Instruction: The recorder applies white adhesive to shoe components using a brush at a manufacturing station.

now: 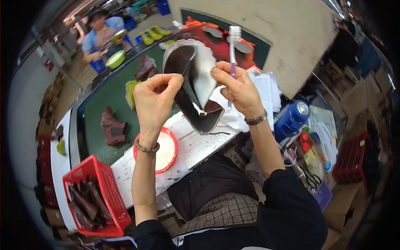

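Observation:
Both my hands hold up a dark brown leather boot upper [180, 62] with a white lining, spread open above the bench. My left hand [155, 100] pinches its dark edge between thumb and fingers. On the other side, my right hand [241, 91] pinches the white lining's edge. That same hand also keeps a toothbrush [232, 52] with a white head and purple handle upright among its fingers. Below my left wrist, a red-rimmed bowl [176, 151] of creamy white stuff stands on the white board [196, 146]. A finished-looking brown ankle boot [113, 128] lies farther left.
A red basket [118, 204] of brown boot pieces stands at the lower left. Right of the board are a blue flask [293, 116] and a cluttered tray of tools. White cloth [266, 89] lies beyond my right hand. Across the green-topped table sits a person [102, 39] with a green bowl.

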